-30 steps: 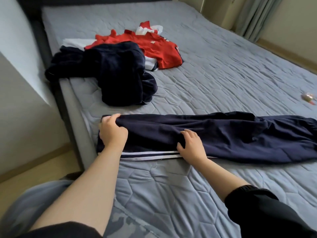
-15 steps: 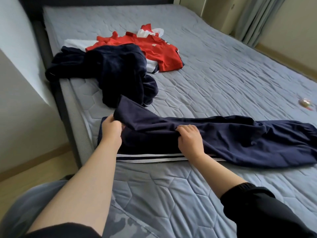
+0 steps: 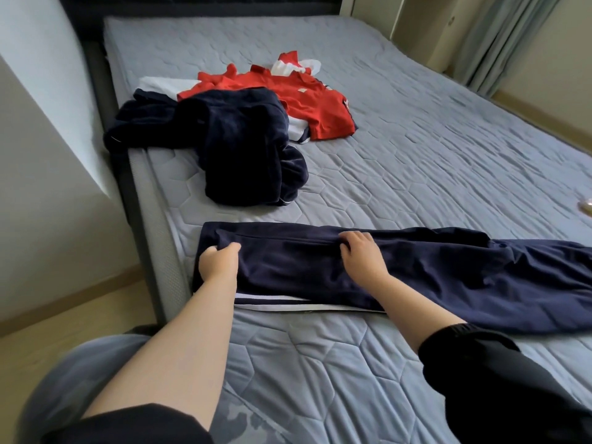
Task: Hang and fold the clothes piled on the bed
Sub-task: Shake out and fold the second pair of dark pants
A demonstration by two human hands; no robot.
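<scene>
Navy track trousers [image 3: 432,274] with a white side stripe lie stretched across the grey bed [image 3: 448,161], running off to the right. My left hand [image 3: 219,264] pinches the cloth at their left end. My right hand [image 3: 363,256] lies on the upper fold, its fingertips curled over the fabric's edge. Further back sits the pile: a crumpled dark navy garment [image 3: 243,152], with a red polo shirt [image 3: 307,100] and a white piece [image 3: 160,86] behind it.
The bed's dark frame [image 3: 128,174] and a wall run along the left, over a wooden floor [image 3: 64,315]. A small object [image 3: 586,206] lies at the mattress's right edge. Curtains [image 3: 499,36] hang at the far right.
The raised flap of the trousers has been laid flat again. Both hands moved away from me onto the upper fold, and the right hand slid to the right.
</scene>
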